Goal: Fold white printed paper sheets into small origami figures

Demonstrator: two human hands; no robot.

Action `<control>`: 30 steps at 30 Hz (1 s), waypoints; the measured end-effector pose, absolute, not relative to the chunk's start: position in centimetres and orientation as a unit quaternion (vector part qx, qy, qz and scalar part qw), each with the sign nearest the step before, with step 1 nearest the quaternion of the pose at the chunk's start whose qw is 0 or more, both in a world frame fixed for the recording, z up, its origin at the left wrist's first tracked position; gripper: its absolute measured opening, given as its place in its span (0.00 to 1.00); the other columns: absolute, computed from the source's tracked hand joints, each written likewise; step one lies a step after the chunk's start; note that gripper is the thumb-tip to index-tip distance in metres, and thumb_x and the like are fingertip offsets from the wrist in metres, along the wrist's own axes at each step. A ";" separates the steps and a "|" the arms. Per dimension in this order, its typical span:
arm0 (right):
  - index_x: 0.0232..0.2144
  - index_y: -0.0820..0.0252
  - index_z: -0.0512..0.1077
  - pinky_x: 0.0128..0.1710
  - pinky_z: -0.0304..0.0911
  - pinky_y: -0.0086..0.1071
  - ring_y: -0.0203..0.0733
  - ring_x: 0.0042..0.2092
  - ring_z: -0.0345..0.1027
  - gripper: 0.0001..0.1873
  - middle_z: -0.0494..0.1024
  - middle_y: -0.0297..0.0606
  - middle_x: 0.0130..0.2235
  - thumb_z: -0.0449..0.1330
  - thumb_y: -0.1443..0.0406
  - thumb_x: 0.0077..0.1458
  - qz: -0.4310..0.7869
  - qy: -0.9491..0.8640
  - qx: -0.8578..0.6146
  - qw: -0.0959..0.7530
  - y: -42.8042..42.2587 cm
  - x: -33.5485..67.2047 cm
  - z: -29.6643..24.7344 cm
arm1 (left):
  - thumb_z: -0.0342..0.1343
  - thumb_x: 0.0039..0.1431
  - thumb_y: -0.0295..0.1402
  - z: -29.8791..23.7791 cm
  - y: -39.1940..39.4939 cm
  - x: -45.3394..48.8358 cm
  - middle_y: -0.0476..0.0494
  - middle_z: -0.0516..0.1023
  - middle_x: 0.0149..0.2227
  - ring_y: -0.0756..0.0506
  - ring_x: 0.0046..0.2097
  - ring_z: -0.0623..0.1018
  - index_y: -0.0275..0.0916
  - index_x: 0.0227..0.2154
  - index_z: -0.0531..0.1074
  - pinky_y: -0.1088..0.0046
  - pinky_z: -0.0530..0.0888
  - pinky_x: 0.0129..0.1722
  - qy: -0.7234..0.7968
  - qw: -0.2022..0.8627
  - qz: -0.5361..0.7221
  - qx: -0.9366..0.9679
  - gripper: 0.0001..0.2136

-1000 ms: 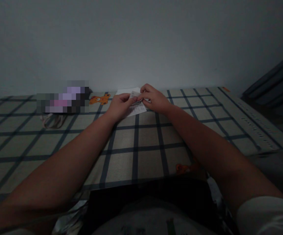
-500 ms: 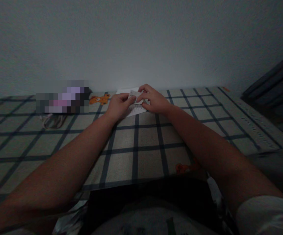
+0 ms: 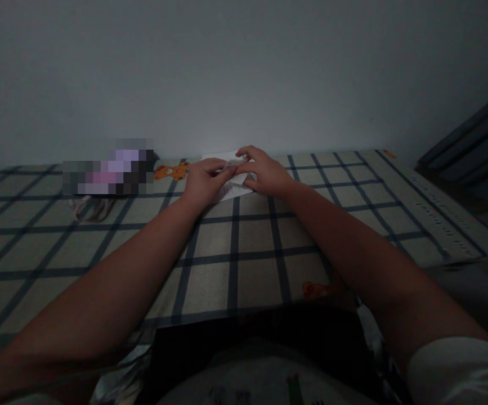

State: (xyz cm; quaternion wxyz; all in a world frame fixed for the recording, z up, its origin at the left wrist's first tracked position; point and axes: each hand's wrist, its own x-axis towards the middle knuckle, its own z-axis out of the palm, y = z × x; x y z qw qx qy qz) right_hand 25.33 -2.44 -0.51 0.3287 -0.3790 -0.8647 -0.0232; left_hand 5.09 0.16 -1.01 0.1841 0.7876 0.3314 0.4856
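Note:
Both my arms reach forward over a checked bedsheet towards the wall. My left hand and my right hand meet over a white printed sheet of paper lying on the sheet. Their fingertips pinch a small folded slip of paper between them, held low against the white sheet. The fingers of both hands are curled and pressed together on the slip.
A blurred-out object lies at the back left, with a thin looped cord in front of it. Orange bear prints mark the sheet. A plain wall rises behind; a dark slatted frame stands at the right.
The small slip has come down from a raised position to lie low against the white sheet, and my fingertips have closed in over it. My arms have hardly moved.

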 end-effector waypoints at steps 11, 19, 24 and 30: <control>0.39 0.59 0.79 0.59 0.57 0.49 0.51 0.58 0.59 0.12 0.66 0.46 0.55 0.60 0.59 0.58 -0.037 -0.877 -0.358 0.320 -2.9 24.7 -0.4 | 0.59 0.57 0.37 -1.1 0.4 5.0 0.46 0.81 0.29 0.47 0.34 0.77 0.40 0.26 0.79 0.71 0.70 0.36 0.345 0.126 0.511 0.777 0.08; 0.40 0.59 0.75 0.56 0.62 0.44 0.45 0.54 0.63 0.22 0.69 0.44 0.50 0.50 0.49 0.64 0.095 -0.789 -0.354 0.494 -1.8 24.8 -0.1 | 0.59 0.58 0.40 -1.2 0.7 4.9 0.47 0.80 0.28 0.48 0.32 0.76 0.39 0.26 0.79 0.72 0.70 0.35 0.347 0.128 0.518 0.771 0.10; 0.43 0.57 0.70 0.45 0.69 0.37 0.41 0.46 0.67 0.18 0.72 0.40 0.45 0.60 0.51 0.57 0.262 -0.699 -0.406 0.527 -1.2 24.8 -0.1 | 0.60 0.57 0.41 -1.1 0.7 4.9 0.46 0.81 0.32 0.47 0.36 0.77 0.39 0.30 0.80 0.72 0.72 0.40 0.344 0.189 0.535 0.748 0.10; 0.49 0.55 0.67 0.39 0.70 0.33 0.38 0.45 0.69 0.21 0.71 0.40 0.50 0.59 0.51 0.58 0.368 -0.667 -0.407 0.504 -1.6 25.2 0.2 | 0.61 0.56 0.45 -1.2 0.9 4.9 0.44 0.82 0.34 0.46 0.36 0.78 0.38 0.33 0.80 0.70 0.73 0.39 0.341 0.263 0.543 0.721 0.14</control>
